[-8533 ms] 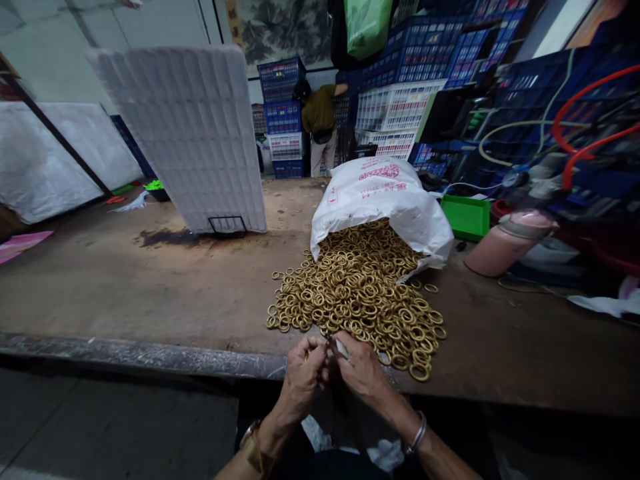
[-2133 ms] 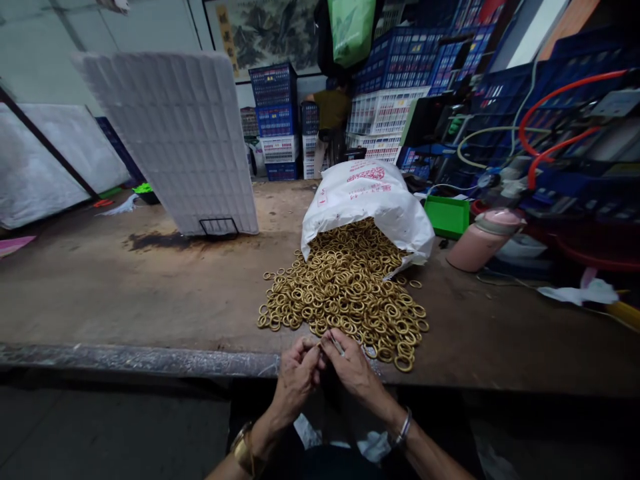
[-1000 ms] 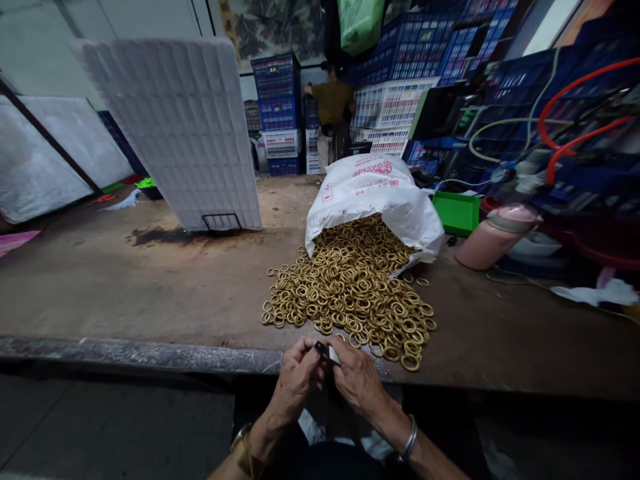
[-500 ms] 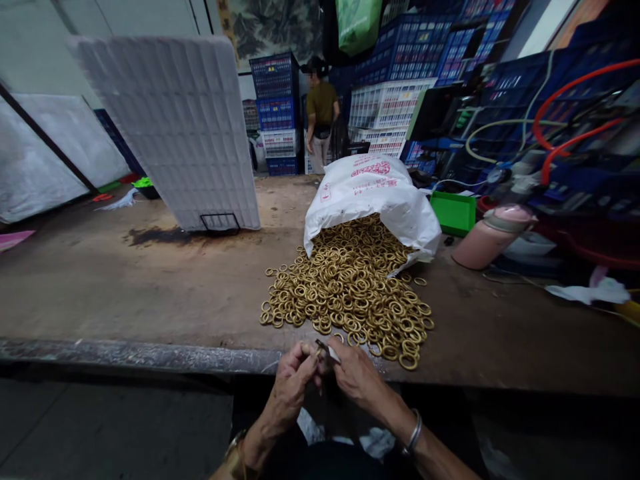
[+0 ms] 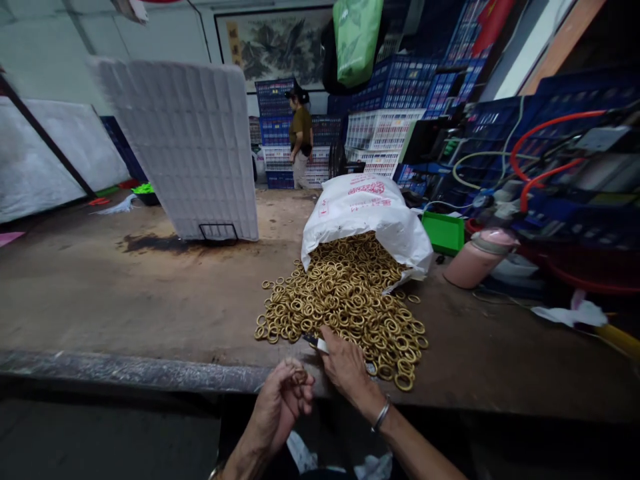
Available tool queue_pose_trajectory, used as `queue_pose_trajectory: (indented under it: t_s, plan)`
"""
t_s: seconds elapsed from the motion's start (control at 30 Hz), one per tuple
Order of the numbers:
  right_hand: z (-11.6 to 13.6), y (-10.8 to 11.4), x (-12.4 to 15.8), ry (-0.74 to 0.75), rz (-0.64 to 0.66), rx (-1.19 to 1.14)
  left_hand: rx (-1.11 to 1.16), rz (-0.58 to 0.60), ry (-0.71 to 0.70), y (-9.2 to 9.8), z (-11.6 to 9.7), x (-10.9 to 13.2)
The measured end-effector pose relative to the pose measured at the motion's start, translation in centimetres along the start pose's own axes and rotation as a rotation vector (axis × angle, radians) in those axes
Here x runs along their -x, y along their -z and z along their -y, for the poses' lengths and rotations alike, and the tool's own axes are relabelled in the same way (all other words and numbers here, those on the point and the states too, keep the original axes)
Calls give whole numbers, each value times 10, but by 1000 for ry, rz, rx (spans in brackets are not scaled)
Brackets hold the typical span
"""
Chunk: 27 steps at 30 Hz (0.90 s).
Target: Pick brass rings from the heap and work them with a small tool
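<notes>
- Hundreds of gold rings [image 5: 345,293] lie heaped on the table [image 5: 150,300], spilling from the mouth of a white sack [image 5: 365,200] that rests on its side.
- Each ring should be light, stiff and hard to break; the surface may be a little slippery. Metal or hard plastic, I cannot tell.
- Best hold: thumb and forefinger across the rim. Those lying singly at the edge of the heap look easier to lift than those lapped over one another in the middle.
- The left hand [image 5: 283,403] is turned partly palm up, its fingers curled and thumb pinched in on what looks like one ring [image 5: 299,377], half hidden. It is in front of the table's near edge, apart from the heap.
- The right hand [image 5: 347,370] has its fingers closed round a slim tool [image 5: 321,345], pale at the grip and dark at the tip.
- That dark tip points left, close by the near edge of the heap; whether it touches any ring is unclear. Other rings lie just beside and beyond these fingers.
</notes>
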State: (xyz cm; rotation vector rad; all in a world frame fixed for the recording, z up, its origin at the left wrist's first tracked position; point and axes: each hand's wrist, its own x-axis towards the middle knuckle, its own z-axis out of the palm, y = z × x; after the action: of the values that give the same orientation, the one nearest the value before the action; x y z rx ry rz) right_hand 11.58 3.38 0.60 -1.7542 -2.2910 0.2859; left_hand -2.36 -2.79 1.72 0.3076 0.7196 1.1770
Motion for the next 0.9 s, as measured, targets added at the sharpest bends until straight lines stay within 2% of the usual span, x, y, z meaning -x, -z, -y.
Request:
queue_pose_trajectory:
  t_s: [0.13, 0.23, 0.4, 0.47, 0.57, 0.73, 0.9]
  plan:
    - [0, -4, -3, -29, 13, 52, 92, 21, 108, 9, 0, -7]
    - [0, -5, -4, -28, -11, 39, 140, -18, 168, 14, 2, -12]
    - [-3, 2, -4, -16, -61, -68, 44, -88, 179, 8, 4, -15]
    - [-6, 7, -5, 22, -76, -187, -56, -87, 128, 2, 3, -17]
    - [-11, 12, -5, 39, -48, -421, -293, -83, -39, -3, 2, -21]
    - [-14, 9, -4, -91, 170, -826, -667, -62, -395, -4, 2, -24]
    - [-3, 12, 6, -280, 429, -1098, -803, 85, -471, -6, 3, -20]
